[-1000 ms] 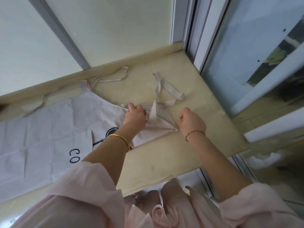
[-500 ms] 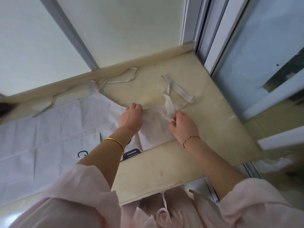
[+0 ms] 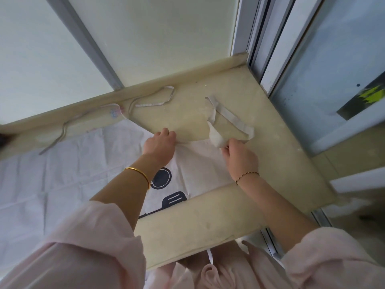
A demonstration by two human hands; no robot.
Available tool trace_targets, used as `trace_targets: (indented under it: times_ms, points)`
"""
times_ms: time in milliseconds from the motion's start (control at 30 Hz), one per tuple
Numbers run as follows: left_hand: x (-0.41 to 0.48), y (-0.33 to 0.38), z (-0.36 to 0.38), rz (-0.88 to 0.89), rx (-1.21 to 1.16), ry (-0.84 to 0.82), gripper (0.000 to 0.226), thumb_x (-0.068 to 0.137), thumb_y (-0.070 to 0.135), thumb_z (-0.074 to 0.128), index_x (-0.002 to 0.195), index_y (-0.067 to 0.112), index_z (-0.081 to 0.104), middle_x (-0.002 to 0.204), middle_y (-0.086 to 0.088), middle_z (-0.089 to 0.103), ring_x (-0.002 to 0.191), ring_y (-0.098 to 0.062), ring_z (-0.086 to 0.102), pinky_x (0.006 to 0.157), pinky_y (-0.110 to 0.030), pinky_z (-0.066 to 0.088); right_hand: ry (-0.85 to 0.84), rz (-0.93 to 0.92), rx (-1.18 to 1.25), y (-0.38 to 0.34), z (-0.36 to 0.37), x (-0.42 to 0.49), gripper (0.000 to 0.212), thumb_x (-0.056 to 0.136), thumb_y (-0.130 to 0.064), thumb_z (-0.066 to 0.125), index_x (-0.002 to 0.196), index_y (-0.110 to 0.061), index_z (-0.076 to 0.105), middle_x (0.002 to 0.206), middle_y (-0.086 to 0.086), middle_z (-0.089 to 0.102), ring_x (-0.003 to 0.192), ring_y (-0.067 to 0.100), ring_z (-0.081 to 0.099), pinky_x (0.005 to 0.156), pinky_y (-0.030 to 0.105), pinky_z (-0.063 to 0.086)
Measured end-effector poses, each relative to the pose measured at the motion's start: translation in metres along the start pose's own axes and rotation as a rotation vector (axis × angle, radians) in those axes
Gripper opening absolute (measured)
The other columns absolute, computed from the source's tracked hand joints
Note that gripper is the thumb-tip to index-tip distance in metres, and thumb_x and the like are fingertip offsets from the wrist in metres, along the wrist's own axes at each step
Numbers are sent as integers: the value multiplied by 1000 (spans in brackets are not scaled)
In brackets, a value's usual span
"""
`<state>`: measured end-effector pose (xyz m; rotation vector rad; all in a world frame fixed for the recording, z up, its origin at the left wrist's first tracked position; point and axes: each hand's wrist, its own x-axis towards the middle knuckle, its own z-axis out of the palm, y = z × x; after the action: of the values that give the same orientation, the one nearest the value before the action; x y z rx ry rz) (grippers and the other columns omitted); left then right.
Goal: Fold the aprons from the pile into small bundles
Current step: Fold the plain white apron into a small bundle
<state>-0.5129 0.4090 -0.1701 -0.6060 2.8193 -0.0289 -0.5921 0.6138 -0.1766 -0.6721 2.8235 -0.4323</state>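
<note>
A white apron (image 3: 68, 170) with dark printed kitchen shapes lies spread flat on the cream ledge (image 3: 200, 222), reaching off to the left. My left hand (image 3: 159, 142) grips the top edge of its bib, fingers curled over the hem. My right hand (image 3: 239, 155) pinches the bib's right corner, where the grey neck strap (image 3: 229, 118) is attached; the strap loops away toward the window. A thin waist tie (image 3: 154, 101) trails along the back of the ledge.
A raised lip runs along the ledge's back against frosted glass panels (image 3: 145, 38). A sliding window frame (image 3: 268, 59) bounds the right side. The ledge's front edge drops off near my pink-sleeved arms.
Both hands have pulled the bib's top edge away from me and flattened it; more of the dark print now shows. My right hand moved up to the strap corner.
</note>
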Motion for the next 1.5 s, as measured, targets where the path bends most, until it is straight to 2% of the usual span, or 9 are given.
trace_targets:
  times_ms: [367, 533, 633, 700, 767, 900, 1100, 1300, 1500]
  points:
    - [-2, 25, 4, 15, -55, 61, 33, 89, -5, 45, 119, 5, 37, 120, -15, 37, 104, -35, 47, 65, -38, 37, -36, 177, 109, -6, 8, 6, 44, 94, -30, 51, 126, -2, 38, 103, 7, 60, 88, 30, 63, 63, 32, 44]
    - [1, 66, -1, 214, -446, -17, 16, 96, 15, 40, 103, 4, 50, 106, -14, 47, 93, -33, 52, 78, -45, 45, 238, 441, 746, -5, -8, 12, 23, 84, -7, 53, 105, -5, 43, 99, 6, 47, 69, 17, 46, 66, 32, 39]
    - [6, 81, -3, 215, -628, -34, 19, 95, 14, 45, 108, 4, 55, 105, -13, 51, 93, -29, 52, 85, -40, 44, 357, 686, 1023, 8, -14, 27, 24, 83, 1, 47, 105, -5, 38, 104, 13, 51, 80, 26, 54, 70, 34, 46]
    - [7, 90, -6, 249, -704, -50, 24, 91, 9, 49, 113, 6, 56, 107, -13, 53, 95, -27, 53, 86, -35, 43, 313, 821, 1240, 17, -18, 35, 24, 80, 1, 51, 104, 3, 48, 97, 18, 60, 75, 29, 61, 62, 37, 53]
    - [9, 99, -8, 261, -721, -67, 27, 90, 10, 51, 117, 6, 53, 108, -13, 53, 97, -28, 54, 87, -34, 43, 124, 871, 1453, 21, -25, 39, 6, 79, -3, 55, 82, 1, 59, 71, 10, 63, 54, 20, 55, 46, 24, 44]
    - [15, 111, -9, 187, -647, -98, 25, 92, 20, 52, 109, 1, 47, 111, -17, 53, 100, -34, 53, 86, -41, 44, -220, 752, 1448, 22, -43, 46, 17, 84, -17, 55, 68, -17, 60, 56, -5, 62, 49, 8, 42, 47, 19, 25]
    - [19, 121, -11, 120, -570, -147, 35, 97, 25, 47, 119, -1, 40, 125, -20, 46, 111, -38, 49, 91, -41, 39, -415, 633, 1562, 28, -64, 55, 18, 87, -11, 44, 85, -22, 58, 54, -10, 58, 64, 7, 46, 59, 22, 32]
    - [19, 131, -9, 128, -342, -157, 43, 99, 27, 43, 130, -1, 32, 130, -17, 38, 119, -33, 42, 99, -37, 35, -357, 548, 1892, 23, -96, 58, 30, 90, 2, 33, 104, -9, 57, 73, 1, 51, 77, 15, 60, 83, 36, 44]
    - [21, 136, -20, 115, -295, -220, 42, 99, 19, 42, 134, -1, 30, 133, -18, 35, 123, -35, 40, 103, -39, 34, -138, 416, 1497, 21, -150, 74, 10, 91, -13, 51, 93, -11, 61, 63, -1, 64, 58, 13, 65, 61, 25, 51]
